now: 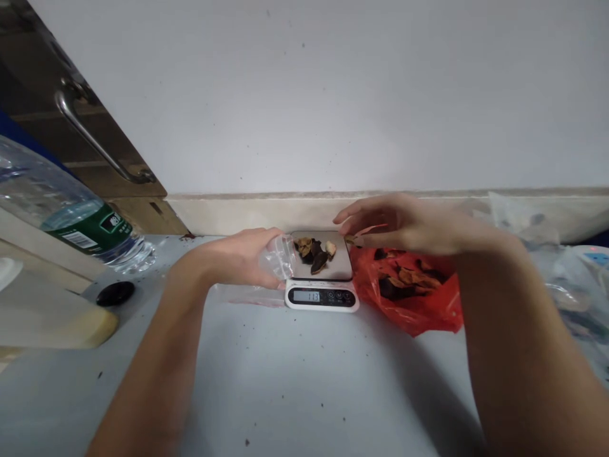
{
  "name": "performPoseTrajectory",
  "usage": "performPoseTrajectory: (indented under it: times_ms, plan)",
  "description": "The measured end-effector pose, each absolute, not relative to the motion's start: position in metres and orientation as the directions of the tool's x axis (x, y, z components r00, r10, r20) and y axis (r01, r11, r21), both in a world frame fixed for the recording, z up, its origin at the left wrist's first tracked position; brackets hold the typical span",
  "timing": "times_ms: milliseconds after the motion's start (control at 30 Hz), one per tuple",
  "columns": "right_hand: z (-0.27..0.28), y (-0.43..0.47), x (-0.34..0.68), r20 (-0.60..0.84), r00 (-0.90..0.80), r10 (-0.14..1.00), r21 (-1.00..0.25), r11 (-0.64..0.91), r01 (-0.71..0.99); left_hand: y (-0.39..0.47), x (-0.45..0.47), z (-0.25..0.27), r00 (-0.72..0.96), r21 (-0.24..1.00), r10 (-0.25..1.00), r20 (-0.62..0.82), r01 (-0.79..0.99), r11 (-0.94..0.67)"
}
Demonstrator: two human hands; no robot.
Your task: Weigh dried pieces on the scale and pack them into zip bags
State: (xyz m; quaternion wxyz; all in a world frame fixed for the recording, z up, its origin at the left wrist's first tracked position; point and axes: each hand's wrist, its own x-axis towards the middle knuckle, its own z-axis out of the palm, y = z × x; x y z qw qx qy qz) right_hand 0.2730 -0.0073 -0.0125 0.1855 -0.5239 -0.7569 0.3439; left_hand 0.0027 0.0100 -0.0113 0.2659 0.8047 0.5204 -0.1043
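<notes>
A small white digital scale (pixel 322 299) stands on the table, its display showing the digits 113; I cannot make out a decimal point. Several dark and tan dried pieces (pixel 318 257) lie on its metal pan. My left hand (pixel 245 259) is closed round a clear plastic bag (pixel 280 256) at the pan's left edge. Above the right edge, my right hand (pixel 392 225) has its thumb and fingers curled round a small brownish dried piece (pixel 351 240). Beneath that hand sits an open red plastic bag (pixel 416 320) with more dried brown pieces (pixel 412 282) inside.
A water bottle (pixel 85 216) with a green label and a black oval object (pixel 115 294) are at left. A translucent container (pixel 42 311) stands in front of them. Clear plastic bags (pixel 571 298) lie at far right. A white wall (pixel 333 95) rises behind the table.
</notes>
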Motion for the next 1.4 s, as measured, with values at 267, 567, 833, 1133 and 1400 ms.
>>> performPoseTrajectory:
  times_ms: [267, 567, 833, 1133, 1400]
  plan:
    - [-0.016, -0.006, 0.280, 0.049, -0.488, 0.872, -0.741, 0.359, 0.568, 0.009, 0.003, -0.009, 0.437, 0.308, 0.762, -0.478, 0.896, -0.320]
    - [0.001, -0.022, 0.286, -0.019, -0.547, 0.837, -0.689, 0.386, 0.614, 0.010, 0.001, -0.012, 0.391, 0.277, 0.762, -0.516, 0.918, -0.283]
    - [-0.011, -0.012, 0.269, -0.006, -0.452, 0.892, -0.665, 0.334, 0.668, 0.013, -0.003, -0.016, 0.405, 0.294, 0.760, -0.508, 0.911, -0.288]
    - [-0.033, 0.001, 0.227, -0.314, -0.204, 0.927, -0.362, 0.081, 0.929, 0.011, -0.004, -0.015, 0.388, 0.274, 0.774, -0.500, 0.919, -0.284]
    - [-0.049, 0.009, 0.223, -0.192, -0.384, 0.903, -0.473, 0.258, 0.843, 0.013, -0.010, -0.017, 0.382, 0.252, 0.784, -0.489, 0.923, -0.292]
